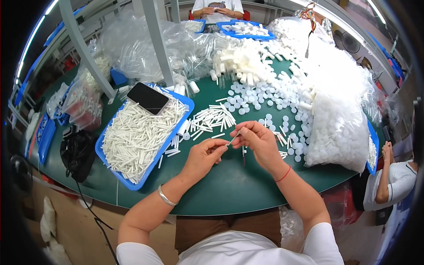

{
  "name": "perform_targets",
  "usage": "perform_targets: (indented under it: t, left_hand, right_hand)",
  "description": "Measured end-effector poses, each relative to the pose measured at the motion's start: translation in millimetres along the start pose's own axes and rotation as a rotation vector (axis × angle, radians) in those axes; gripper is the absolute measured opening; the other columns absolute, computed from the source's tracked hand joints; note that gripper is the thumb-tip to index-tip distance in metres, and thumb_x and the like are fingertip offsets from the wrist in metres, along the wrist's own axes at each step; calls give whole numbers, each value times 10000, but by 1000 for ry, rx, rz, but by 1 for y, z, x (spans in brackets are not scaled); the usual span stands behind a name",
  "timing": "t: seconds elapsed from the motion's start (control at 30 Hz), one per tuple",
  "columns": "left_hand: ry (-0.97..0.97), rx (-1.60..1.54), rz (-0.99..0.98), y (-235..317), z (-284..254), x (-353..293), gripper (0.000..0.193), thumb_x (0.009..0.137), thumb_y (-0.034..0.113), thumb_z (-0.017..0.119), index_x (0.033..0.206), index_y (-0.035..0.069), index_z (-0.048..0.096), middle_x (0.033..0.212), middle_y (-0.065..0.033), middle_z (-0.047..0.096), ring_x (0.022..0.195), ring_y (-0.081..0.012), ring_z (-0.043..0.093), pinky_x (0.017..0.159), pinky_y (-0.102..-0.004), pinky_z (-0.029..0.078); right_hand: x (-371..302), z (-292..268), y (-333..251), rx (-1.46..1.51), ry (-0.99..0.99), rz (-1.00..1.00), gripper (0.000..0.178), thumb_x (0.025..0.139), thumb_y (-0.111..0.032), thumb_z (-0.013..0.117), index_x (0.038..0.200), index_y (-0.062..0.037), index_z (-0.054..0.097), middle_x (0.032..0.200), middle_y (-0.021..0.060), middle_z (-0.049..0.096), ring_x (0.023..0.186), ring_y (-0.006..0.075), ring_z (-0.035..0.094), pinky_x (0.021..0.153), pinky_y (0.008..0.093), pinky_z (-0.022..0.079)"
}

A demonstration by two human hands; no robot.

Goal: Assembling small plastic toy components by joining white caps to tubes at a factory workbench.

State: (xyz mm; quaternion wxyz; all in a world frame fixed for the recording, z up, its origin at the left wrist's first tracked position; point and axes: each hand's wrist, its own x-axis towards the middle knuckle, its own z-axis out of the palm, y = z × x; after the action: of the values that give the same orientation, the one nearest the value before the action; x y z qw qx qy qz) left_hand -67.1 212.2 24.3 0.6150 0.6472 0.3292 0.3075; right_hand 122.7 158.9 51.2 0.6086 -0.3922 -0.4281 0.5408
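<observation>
My left hand (204, 155) and my right hand (259, 142) meet over the green table, thumbs and fingers pinched together. Between them runs a thin pale stick (233, 138), its lower end in my left fingers and its upper end in my right. Its exact kind is too small to make out. Just beyond my hands lies a loose pile of short white sticks (215, 117). Small translucent round caps (251, 98) are scattered farther off and to the right. Beneath my right hand, a slim piece with a reddish end (244, 155) shows in part.
A blue tray (187, 104) of white sticks stands at left, a black phone (148, 98) on top. At right sits a bulging clear bag of caps (338, 132). White cylinders (247, 66) heap up behind. Grey posts (158, 42) rise at far left. Other people sit opposite and at right.
</observation>
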Motion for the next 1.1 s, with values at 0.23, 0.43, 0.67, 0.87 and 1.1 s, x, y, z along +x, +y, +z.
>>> perform_targets:
  t: [0.23,0.43,0.67,0.87,1.1]
  left_hand:
    - [-12,1,4,2,1,-2,211,920,128,617,1102,23,642,860,-10,648,658,-48,556,590,-187,465]
    - [-16,-61,-46,2,0,-2,214,916,137,627,1089,13,642,842,-5,648,653,-47,552,581,-184,457]
    - [121,80,104,6,7,-6,142,876,93,662,986,4,661,836,-14,639,622,-57,548,560,-203,455]
    - [268,468,481,14,15,-7,131,832,55,686,957,23,664,816,-54,620,620,-88,581,543,-227,459]
    - [25,212,70,37,18,17,150,881,142,665,942,5,657,746,-14,654,613,-41,553,534,-204,436]
  right_hand:
    - [-1,0,4,66,22,-27,205,978,-143,507,1086,24,558,1004,108,634,846,137,636,773,277,532]
    - [-3,0,10,-71,-30,-53,174,967,-117,519,1065,14,578,1013,105,635,869,134,633,781,271,528]
    - [-8,4,12,-283,1,4,141,905,-135,638,963,-6,633,851,32,637,750,77,574,649,204,449]
    - [-11,7,14,-143,51,36,114,899,-134,648,884,-26,613,811,21,623,701,80,569,642,206,445]
    - [-12,-9,9,-146,81,-1,102,893,-124,652,898,-28,617,858,31,629,757,77,575,686,218,457]
